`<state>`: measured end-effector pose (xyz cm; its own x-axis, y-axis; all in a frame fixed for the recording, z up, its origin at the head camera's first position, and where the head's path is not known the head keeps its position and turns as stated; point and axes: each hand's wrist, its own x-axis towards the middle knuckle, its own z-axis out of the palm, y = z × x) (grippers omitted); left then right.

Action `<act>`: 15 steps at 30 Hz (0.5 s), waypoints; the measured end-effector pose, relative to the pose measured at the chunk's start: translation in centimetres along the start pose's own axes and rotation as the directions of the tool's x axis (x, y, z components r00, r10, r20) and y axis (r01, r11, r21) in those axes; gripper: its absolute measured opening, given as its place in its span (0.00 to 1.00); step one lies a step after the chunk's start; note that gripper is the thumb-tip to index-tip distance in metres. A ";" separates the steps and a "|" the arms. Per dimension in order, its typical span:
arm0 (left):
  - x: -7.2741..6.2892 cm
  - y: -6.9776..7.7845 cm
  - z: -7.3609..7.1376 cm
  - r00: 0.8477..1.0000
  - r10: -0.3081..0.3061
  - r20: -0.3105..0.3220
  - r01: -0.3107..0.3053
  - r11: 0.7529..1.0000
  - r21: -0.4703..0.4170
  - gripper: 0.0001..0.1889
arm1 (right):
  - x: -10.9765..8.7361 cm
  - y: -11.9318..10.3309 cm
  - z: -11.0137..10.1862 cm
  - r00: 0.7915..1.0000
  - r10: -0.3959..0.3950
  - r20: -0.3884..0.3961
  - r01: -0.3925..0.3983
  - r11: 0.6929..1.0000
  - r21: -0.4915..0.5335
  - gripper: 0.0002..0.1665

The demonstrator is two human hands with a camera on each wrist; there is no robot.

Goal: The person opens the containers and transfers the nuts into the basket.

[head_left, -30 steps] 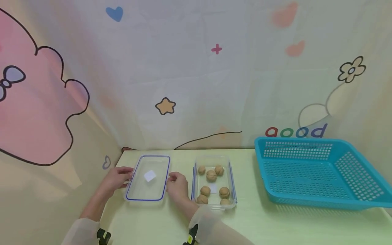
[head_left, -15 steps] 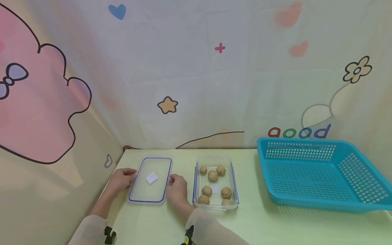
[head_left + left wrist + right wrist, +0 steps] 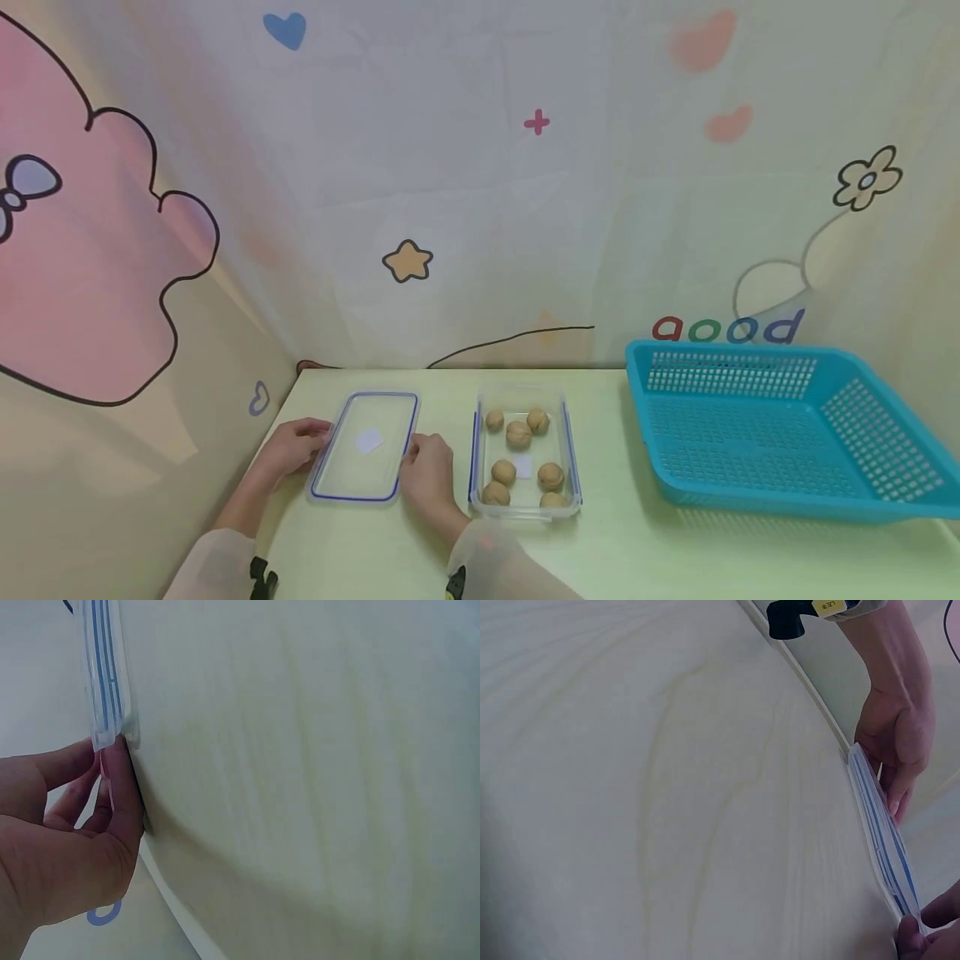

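Observation:
A clear plastic container lid (image 3: 345, 473) with a blue seal lies level, close over the left part of the table, a white square showing at its middle. My left hand (image 3: 291, 450) pinches its left edge; in the left wrist view the thumb is above the rim and fingers curl beneath. On the opposite edge, my right hand (image 3: 431, 473) holds the lid between thumb and fingers, only partly seen in the right wrist view (image 3: 939, 934). To the right stands a clear food container (image 3: 573, 467) with several walnuts (image 3: 518, 434) inside.
A turquoise plastic basket (image 3: 750, 496) with perforated walls stands at the right of the pale table (image 3: 600, 550). A printed curtain (image 3: 480, 183) hangs along the back edge, and another stretch of it closes the left side.
The lid has come down slightly and toward me, with both hands staying at its edges. The container of walnuts and the basket have not moved; the head view shifts a little.

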<state>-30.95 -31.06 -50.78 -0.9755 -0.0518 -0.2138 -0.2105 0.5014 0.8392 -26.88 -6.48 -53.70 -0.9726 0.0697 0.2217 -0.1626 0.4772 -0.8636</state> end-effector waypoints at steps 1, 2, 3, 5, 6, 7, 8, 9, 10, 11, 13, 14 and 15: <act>0.0 0.0 0.0 1.000 -0.004 0.004 0.004 1.000 -0.001 0.18 | 0.0 0.0 0.0 1.000 -0.005 0.004 0.005 1.000 -0.004 0.11; 0.0 0.0 -0.1 1.000 -0.002 0.012 0.002 1.000 -0.001 0.19 | 0.0 0.0 -0.1 1.000 -0.011 0.009 0.011 1.000 -0.010 0.13; 0.0 0.0 0.0 1.000 -0.007 0.010 0.007 1.000 -0.001 0.19 | 0.1 0.0 -0.1 1.000 -0.016 0.015 0.016 1.000 -0.014 0.15; 0.0 0.0 0.0 1.000 -0.007 0.010 0.007 1.000 -0.001 0.19 | 0.1 -0.1 -0.1 1.000 -0.023 0.013 0.023 1.000 -0.020 0.14; -0.1 0.0 0.0 1.000 -0.006 0.010 0.006 1.000 0.002 0.19 | 0.1 -0.1 -0.1 1.000 -0.028 0.012 0.028 0.999 -0.028 0.13; -0.1 0.0 0.0 1.000 -0.007 0.008 0.007 1.000 0.003 0.19 | 0.0 -0.1 -0.1 0.999 -0.032 0.006 0.033 0.999 -0.035 0.11; -0.1 0.0 0.0 1.000 -0.007 0.008 0.007 1.000 0.006 0.19 | 0.0 -0.1 -0.1 0.999 -0.038 0.003 0.038 0.998 -0.042 0.10; -0.2 0.0 0.0 1.000 -0.009 0.005 0.009 1.000 0.008 0.19 | -0.1 0.0 -0.1 0.999 -0.043 0.000 0.043 0.998 -0.048 0.09; -0.2 0.0 0.0 1.000 -0.007 0.005 0.007 1.000 0.011 0.19 | -0.1 0.0 0.0 0.999 -0.044 -0.004 0.044 0.998 -0.055 0.10; -0.2 0.0 0.0 1.000 -0.006 0.006 0.006 1.000 0.013 0.19 | -0.1 0.0 0.0 0.999 -0.046 -0.007 0.045 0.997 -0.060 0.12; -0.2 0.0 0.0 1.000 -0.005 0.008 0.005 1.000 0.017 0.19 | -0.1 0.0 0.0 0.999 -0.046 -0.005 0.046 0.997 -0.063 0.14; -0.2 0.1 0.0 1.000 -0.004 0.009 0.004 1.000 0.017 0.19 | 0.0 0.0 0.0 0.999 -0.044 -0.003 0.044 0.997 -0.066 0.15; -0.2 0.1 0.0 1.000 -0.003 0.010 0.003 1.000 0.017 0.19 | 0.0 0.0 0.0 0.999 -0.043 -0.001 0.043 0.997 -0.067 0.15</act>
<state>-30.82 -30.98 -50.64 -0.9742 -0.0443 -0.2212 -0.2119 0.5156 0.8302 -26.89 -6.47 -53.74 -0.9646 0.0495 0.2591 -0.1928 0.5377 -0.8208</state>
